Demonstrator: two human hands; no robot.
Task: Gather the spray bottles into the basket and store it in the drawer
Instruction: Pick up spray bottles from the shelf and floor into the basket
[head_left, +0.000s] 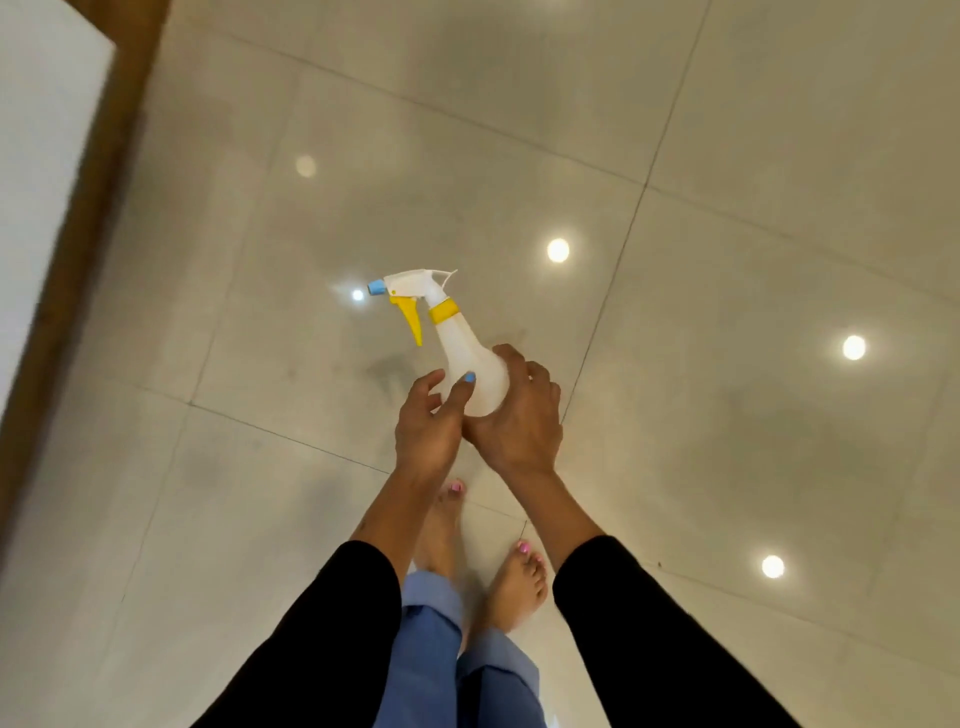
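A white spray bottle (470, 358) with a yellow trigger, yellow collar and blue nozzle is held up over the floor, its head tilted to the upper left. My right hand (519, 415) grips the bottle's round base from the right and below. My left hand (428, 421) touches the base from the left, thumb laid on the bottle, its other fingers loosely curled beside it. No basket or drawer is in view.
Glossy beige floor tiles (727, 208) with reflected ceiling lights lie all around. A brown wooden edge (88, 208) with a white surface runs along the far left. My bare feet (514, 577) stand on the tiles below my hands.
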